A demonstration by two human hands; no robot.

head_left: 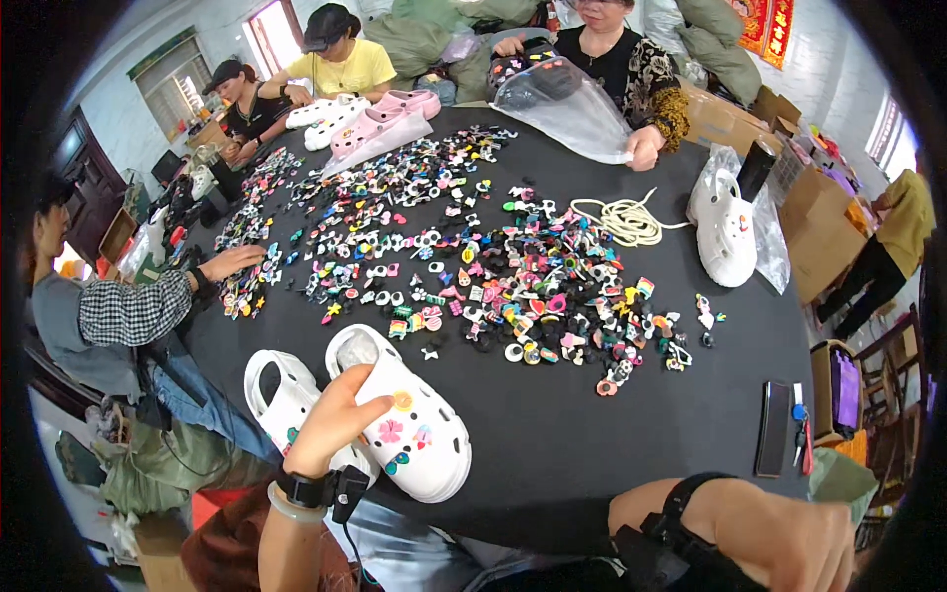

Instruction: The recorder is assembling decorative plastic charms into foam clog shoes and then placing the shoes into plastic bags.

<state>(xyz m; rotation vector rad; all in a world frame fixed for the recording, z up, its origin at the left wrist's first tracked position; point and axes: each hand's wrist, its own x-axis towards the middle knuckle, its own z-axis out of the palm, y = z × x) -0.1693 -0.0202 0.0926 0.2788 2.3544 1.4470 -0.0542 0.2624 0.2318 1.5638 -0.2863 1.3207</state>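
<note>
Right hand [794,531], lower right: curled, contents we cannot tell. Left hand [335,419] holds white clog [434,439], lower left — we judge it light, springy; best gripped by its opening.

Workshop-like room: shared black table [552,444], heaped shoe charms [552,296], green sacks [404,44], cardboard boxes [824,232].

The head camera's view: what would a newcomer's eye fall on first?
Most likely the broad scatter of small multicoloured charms across the middle of the black-topped table. Then the white perforated clog bearing charms, touched by the person's left hand at lower left. Pale pink clogs show at the far edge.
</note>
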